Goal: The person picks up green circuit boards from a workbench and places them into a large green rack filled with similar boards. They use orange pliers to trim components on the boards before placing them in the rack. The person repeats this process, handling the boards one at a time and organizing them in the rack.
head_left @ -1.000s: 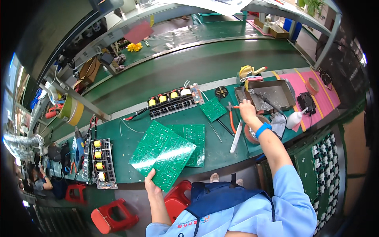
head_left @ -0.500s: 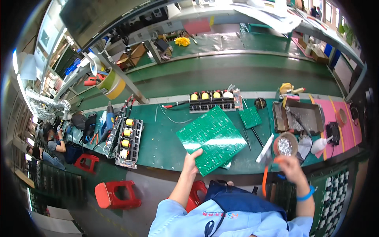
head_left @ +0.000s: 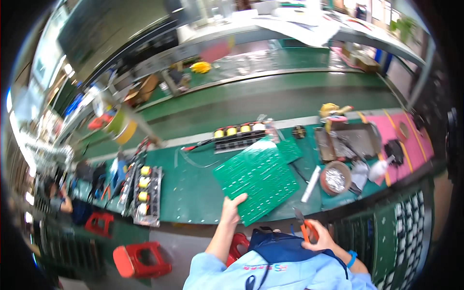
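My left hand (head_left: pixel 232 209) grips the near left edge of a large green circuit board (head_left: pixel 256 182), thumb on top. The board is held tilted above the bench, and rows of small pale marks show on its face. Close to my apron, my right hand (head_left: pixel 320 237) is closed round orange-handled pliers (head_left: pixel 306 229), whose dark jaws point up and away from me. A smaller green board (head_left: pixel 290 150) lies behind the large one, partly covered by it. To the right lies a white strip (head_left: pixel 311 184) next to a round bowl (head_left: pixel 335 178) of shiny silvery bits.
A metal tray (head_left: pixel 349 140) with tools stands behind the bowl, a white squeeze bottle (head_left: pixel 380 169) to its right. Assemblies with yellow coils stand at the back (head_left: pixel 239 137) and left (head_left: pixel 147 193). Red stools (head_left: pixel 141 260) are below the bench; another person (head_left: pixel 62 200) sits far left.
My right hand has come down from beside the bowl toward my body with the pliers. The large board stays in my left hand, its angle slightly changed. The whole view has shifted.
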`<state>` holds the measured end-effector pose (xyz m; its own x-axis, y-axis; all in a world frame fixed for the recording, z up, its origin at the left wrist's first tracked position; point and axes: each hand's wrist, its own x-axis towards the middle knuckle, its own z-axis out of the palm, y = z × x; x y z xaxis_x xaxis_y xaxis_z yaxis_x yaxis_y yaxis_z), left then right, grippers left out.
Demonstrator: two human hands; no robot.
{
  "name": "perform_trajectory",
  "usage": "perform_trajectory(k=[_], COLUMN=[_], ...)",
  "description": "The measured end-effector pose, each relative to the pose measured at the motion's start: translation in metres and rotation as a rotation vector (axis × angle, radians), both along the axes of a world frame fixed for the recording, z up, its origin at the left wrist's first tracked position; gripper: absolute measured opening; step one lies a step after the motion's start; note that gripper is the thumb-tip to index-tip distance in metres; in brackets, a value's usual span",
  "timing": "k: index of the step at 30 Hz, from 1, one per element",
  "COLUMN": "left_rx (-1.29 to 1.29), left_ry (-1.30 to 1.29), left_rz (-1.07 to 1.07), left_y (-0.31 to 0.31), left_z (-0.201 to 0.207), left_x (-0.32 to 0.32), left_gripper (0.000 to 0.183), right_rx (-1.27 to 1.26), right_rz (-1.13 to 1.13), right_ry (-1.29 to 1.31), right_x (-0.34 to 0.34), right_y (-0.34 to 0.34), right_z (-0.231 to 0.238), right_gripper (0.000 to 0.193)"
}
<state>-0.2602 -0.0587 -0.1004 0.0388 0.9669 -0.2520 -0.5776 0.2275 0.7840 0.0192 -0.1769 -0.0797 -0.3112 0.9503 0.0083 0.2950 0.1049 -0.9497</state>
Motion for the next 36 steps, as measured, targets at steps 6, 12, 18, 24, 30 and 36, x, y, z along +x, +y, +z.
perform_trajectory(k=[6, 12, 18, 24, 30, 36], left_rx=[0.081, 0.102, 0.113, 0.097, 0.091, 0.093], left_ry=[-0.096, -0.075, -0.095, -0.096, -0.106, -0.103], left_rz=[-0.077, -0.173, -0.23, -0.237, -0.245, -0.234], left_y=[-0.014, -0.021, -0.023, -0.021, -0.019, -0.018], left_z=[0.008, 0.005, 0.005, 0.001, 0.002, 0.001], left_x=[0.002, 0.002, -0.003, -0.004, -0.003, -0.002], left_gripper=[0.048, 0.051, 0.055, 0.054, 0.054, 0.054], right_rx=[-0.024, -0.116, -0.105, -0.209, -0.291, -0.343], right_rz=[-0.241, -0.093, -0.012, 0.02, 0.077, 0.095], right_ry=[-0.01, 0.05, -0.03, 0.133, 0.309, 0.334], right_x=[0.025, 0.026, 0.017, 0.021, 0.021, 0.024], right_y=[0.08, 0.104, 0.103, 0.099, 0.098, 0.098], right_z=[0.044, 0.027, 0.029, 0.017, 0.018, 0.013], right_gripper=[0.05, 0.062, 0.064, 0.062, 0.06, 0.059])
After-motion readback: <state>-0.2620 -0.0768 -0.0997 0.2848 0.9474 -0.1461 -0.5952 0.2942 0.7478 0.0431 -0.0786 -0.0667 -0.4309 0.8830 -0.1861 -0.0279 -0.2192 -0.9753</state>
